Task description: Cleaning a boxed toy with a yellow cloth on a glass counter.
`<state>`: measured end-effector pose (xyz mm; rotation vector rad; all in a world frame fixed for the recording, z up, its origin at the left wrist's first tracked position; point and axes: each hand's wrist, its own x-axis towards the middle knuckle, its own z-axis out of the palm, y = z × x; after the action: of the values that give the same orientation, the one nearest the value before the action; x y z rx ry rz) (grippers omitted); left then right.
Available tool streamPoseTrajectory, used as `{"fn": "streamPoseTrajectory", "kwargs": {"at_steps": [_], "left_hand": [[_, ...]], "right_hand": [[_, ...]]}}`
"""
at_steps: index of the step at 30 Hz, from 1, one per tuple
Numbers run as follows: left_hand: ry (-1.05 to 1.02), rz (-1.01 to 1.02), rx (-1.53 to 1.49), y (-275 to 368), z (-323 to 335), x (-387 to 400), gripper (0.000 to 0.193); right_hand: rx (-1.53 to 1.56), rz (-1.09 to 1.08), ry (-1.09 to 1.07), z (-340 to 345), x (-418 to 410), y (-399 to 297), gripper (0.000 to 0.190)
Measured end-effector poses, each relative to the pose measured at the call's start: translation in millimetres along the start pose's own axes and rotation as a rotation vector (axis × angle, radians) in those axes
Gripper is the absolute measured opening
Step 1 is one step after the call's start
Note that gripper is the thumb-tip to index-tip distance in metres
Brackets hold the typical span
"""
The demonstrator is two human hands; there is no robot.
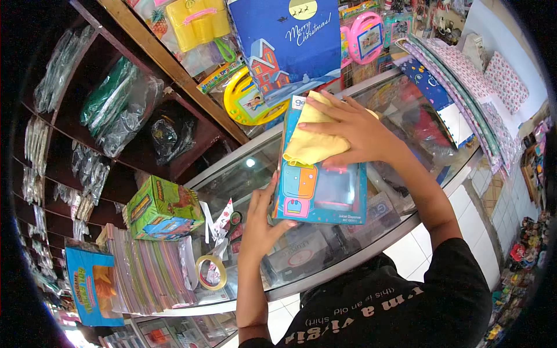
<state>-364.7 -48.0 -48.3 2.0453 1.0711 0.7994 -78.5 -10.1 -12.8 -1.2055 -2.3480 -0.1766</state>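
A blue cardboard toy box [357, 214] with a clear plastic window lies on the glass counter. On its upper part rests a folded yellow cloth [317, 141], pressed flat under the spread fingers of my right hand [357, 130]. My left hand [264, 222] steadies the box at its lower left edge, thumb along the bottom and fingers up the side. The cloth hides part of the box's front. Beyond the box stands a blue Christmas paper bag [296, 52], with a yellow toy drawing board [237, 98] beside it.
The glass display counter [322, 278] curves under everything. To the left are a green toy box [165, 209], a roll of clear tape [211, 272], scissors [235, 219] and a stack of paper [148, 269]. Rolled wrapping paper [461, 95] hangs over the counter at right. Shelves hold plastic-wrapped goods [126, 104].
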Motion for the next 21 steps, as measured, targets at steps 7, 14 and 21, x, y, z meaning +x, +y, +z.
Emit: {"fn": "streamPoseTrajectory", "kwargs": {"at_steps": [7,14,21], "left_hand": [[-0.043,0.031,0.096,-7,-6,1,0.081],[-0.164,0.110,0.066,-2,15,6,0.100],[-0.235,0.074,-0.148,-10,37,-1,0.142]], "right_hand": [[-0.023,-0.096,0.004,12,-2,-3,0.051],[0.075,-0.027,0.004,18,-7,8,0.045],[0.442,0.139,0.213,8,-7,15,0.037]]}}
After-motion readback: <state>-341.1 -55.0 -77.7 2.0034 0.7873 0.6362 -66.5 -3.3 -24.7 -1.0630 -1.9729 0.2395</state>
